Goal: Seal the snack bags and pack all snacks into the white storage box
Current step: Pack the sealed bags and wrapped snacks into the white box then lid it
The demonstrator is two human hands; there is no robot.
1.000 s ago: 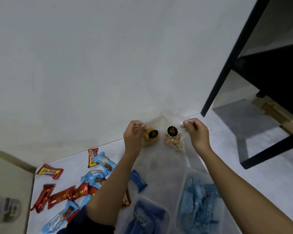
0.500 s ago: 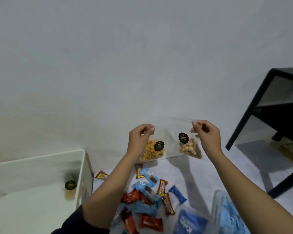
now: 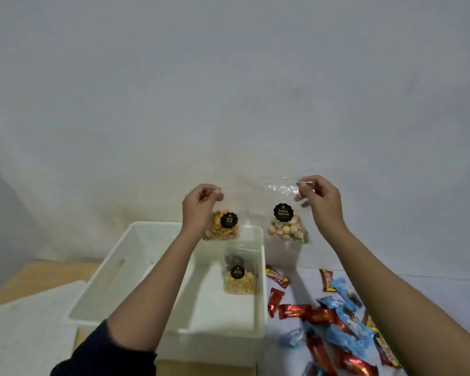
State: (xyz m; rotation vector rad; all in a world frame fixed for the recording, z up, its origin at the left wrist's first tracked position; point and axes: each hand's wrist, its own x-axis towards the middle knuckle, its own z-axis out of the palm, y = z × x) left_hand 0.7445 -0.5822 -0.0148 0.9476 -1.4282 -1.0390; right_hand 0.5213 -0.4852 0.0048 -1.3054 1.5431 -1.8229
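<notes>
Snack bags (image 3: 287, 229) pinched at tops, L hand (image 3: 198, 204) + R hand (image 3: 320, 199); risk of film slip, drop outside white storage box (image 3: 136, 240).

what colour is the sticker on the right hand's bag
The round sticker is black with pale lettering; head view.

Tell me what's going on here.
A person holds up two clear bags by their tops. The left hand pinches the orange snack bag over the box, and the right hand pinches the biscuit bag just right of the box's far corner. A third bag sits inside the box. Wrapped candies lie loose on the table, not yet packed.
</notes>
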